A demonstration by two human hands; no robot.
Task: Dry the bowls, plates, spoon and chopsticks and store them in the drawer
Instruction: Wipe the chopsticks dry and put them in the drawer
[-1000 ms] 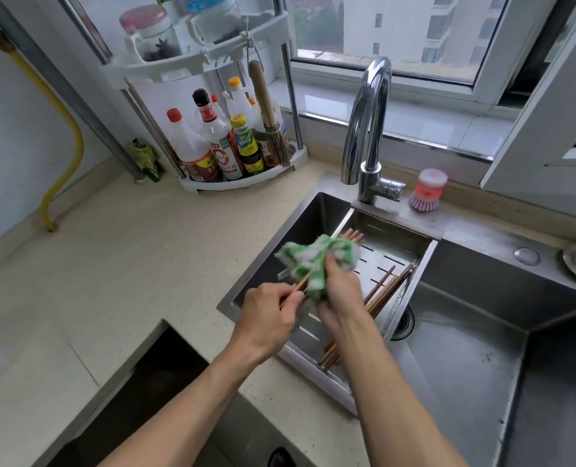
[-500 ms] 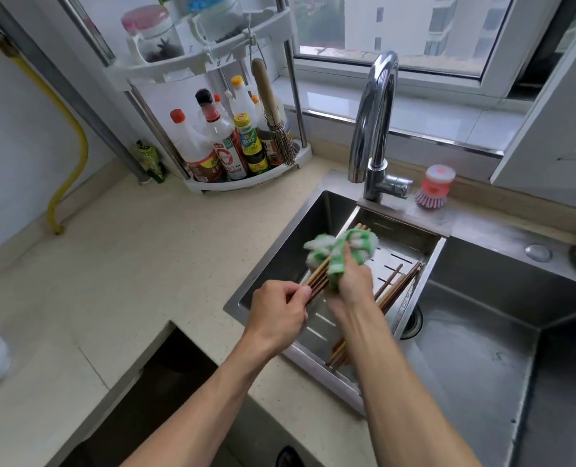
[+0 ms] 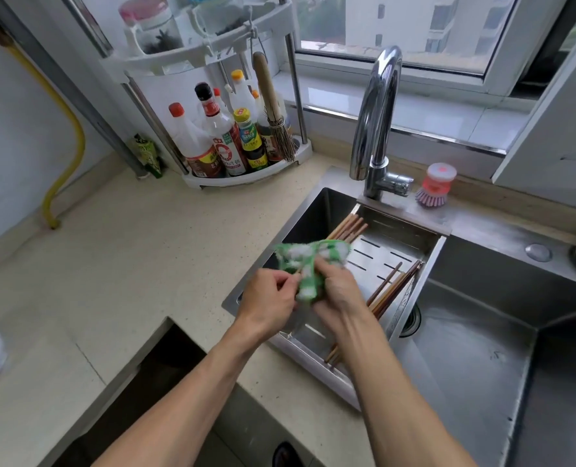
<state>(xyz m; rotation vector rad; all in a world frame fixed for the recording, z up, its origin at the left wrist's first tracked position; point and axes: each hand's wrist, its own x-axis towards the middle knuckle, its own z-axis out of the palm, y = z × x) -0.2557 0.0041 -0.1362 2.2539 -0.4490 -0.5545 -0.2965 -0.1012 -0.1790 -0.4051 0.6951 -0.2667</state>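
My left hand (image 3: 268, 306) grips the near ends of a bundle of brown chopsticks (image 3: 349, 228) over the sink's steel drain tray (image 3: 430, 254). My right hand (image 3: 339, 293) holds a green and white cloth (image 3: 305, 264) wrapped round the middle of that bundle; only the far tips show past the cloth. Several more chopsticks (image 3: 392, 286) lie loose in the tray along its right wall, partly hidden under my right forearm. An open drawer (image 3: 152, 382) gapes dark below the counter edge at the lower left.
A chrome faucet (image 3: 376, 119) arches over the tray. A pink dish brush (image 3: 436, 185) stands to its right. A white corner rack (image 3: 246, 173) holds several sauce bottles and a bamboo whisk. The beige counter (image 3: 118, 264) spreads left; the deep sink basin (image 3: 475, 358) lies right.
My right hand slid the cloth back along the chopsticks toward my left hand, baring more of the far tips. The left hand kept its grip.
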